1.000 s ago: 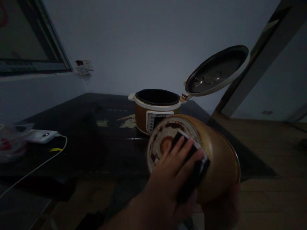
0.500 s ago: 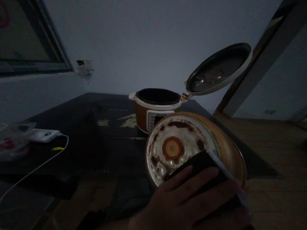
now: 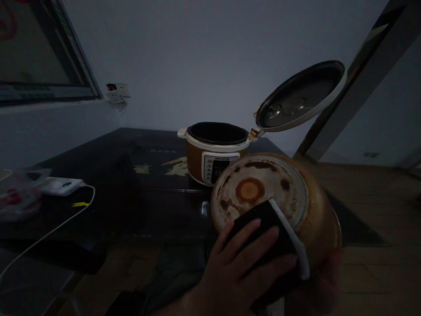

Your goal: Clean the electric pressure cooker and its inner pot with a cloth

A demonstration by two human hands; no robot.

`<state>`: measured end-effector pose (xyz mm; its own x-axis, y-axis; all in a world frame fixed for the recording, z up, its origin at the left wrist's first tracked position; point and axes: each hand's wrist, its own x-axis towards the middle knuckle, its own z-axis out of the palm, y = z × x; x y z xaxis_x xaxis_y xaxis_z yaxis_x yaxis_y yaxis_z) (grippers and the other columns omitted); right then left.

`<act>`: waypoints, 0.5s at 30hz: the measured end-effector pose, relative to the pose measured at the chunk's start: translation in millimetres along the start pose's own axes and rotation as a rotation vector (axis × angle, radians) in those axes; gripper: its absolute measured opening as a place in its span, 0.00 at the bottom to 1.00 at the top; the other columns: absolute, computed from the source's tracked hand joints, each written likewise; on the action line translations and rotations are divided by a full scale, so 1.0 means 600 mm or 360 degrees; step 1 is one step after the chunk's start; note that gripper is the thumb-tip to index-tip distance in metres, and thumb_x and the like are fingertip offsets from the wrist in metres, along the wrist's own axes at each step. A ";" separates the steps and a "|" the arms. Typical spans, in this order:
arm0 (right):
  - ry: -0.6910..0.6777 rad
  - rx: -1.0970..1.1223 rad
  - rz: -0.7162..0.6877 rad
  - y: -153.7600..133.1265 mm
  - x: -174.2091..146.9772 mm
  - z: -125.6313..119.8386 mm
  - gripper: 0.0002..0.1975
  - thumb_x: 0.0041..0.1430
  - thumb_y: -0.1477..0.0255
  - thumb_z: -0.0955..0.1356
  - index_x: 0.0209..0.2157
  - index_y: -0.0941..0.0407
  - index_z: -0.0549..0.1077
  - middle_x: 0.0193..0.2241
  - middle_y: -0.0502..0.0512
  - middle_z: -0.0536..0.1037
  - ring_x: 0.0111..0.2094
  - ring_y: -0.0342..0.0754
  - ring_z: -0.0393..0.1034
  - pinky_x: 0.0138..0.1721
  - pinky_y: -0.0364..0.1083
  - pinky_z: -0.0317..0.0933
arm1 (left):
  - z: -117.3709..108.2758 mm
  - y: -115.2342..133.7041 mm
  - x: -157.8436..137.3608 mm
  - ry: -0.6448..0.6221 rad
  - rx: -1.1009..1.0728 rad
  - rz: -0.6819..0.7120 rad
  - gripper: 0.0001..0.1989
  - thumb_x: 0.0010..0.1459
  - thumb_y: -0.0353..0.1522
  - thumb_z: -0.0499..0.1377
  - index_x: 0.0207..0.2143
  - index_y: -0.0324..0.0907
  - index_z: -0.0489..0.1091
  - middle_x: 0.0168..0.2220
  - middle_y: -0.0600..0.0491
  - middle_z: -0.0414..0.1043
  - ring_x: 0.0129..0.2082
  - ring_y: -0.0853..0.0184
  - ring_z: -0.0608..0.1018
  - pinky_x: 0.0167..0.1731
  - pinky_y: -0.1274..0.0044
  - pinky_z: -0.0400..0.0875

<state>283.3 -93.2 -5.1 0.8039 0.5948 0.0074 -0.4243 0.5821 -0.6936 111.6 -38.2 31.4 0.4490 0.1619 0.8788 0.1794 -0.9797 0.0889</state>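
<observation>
A brown metal inner pot [image 3: 317,219] is held tilted above the table's front edge, its stained, discoloured bottom facing me. My left hand [image 3: 243,267] reaches in from below and presses a black pad [image 3: 263,217] with a white edge against the pot's bottom, fingers spread over it. At the lower right my right hand [image 3: 329,272] grips the pot's rim side; it is dark and partly hidden behind the pot. Just behind stands a brown and white electric cooker [image 3: 194,160], its lid [image 3: 301,98] swung up to the right.
The dark table [image 3: 154,215] carries a white power bank [image 3: 62,186] with a white cable and a plastic bag [image 3: 16,195] on the left. A wall socket [image 3: 118,91] is behind. Wooden floor [image 3: 375,206] lies to the right.
The pot has shifted slightly right and turned, showing more of its side. My left hand and the black pad have moved left across the pot's bottom.
</observation>
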 end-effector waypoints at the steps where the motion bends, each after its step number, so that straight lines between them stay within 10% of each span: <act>1: 0.0059 0.0028 0.0013 -0.003 0.000 0.008 0.24 0.61 0.53 0.65 0.54 0.50 0.73 0.47 0.52 0.80 0.46 0.50 0.76 0.45 0.51 0.72 | 0.001 -0.005 -0.007 -0.0042 -0.0057 -0.0051 0.30 0.67 0.45 0.50 0.68 0.46 0.52 0.65 0.50 0.62 0.69 0.60 0.56 0.68 0.66 0.43; 10: -0.0002 -0.0024 -0.0212 -0.029 -0.022 0.059 0.23 0.63 0.54 0.63 0.58 0.44 0.70 0.60 0.42 0.69 0.64 0.46 0.59 0.51 0.44 0.68 | 0.029 -0.054 -0.042 0.0149 -0.0846 -0.0869 0.26 0.69 0.39 0.46 0.68 0.53 0.48 0.70 0.48 0.51 0.71 0.59 0.48 0.67 0.57 0.43; 15: 0.0012 -0.0125 -0.0402 -0.016 -0.009 0.051 0.21 0.64 0.57 0.62 0.56 0.43 0.71 0.54 0.45 0.76 0.58 0.49 0.66 0.44 0.48 0.71 | 0.031 -0.094 -0.004 0.0327 -0.1237 -0.1528 0.26 0.66 0.47 0.51 0.61 0.43 0.64 0.61 0.45 0.68 0.68 0.58 0.58 0.67 0.65 0.49</act>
<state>270.5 -84.9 23.9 0.8834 0.4318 0.1820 -0.1767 0.6666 -0.7241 116.6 18.7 15.8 0.2658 0.8957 0.3565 -0.2365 -0.2979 0.9248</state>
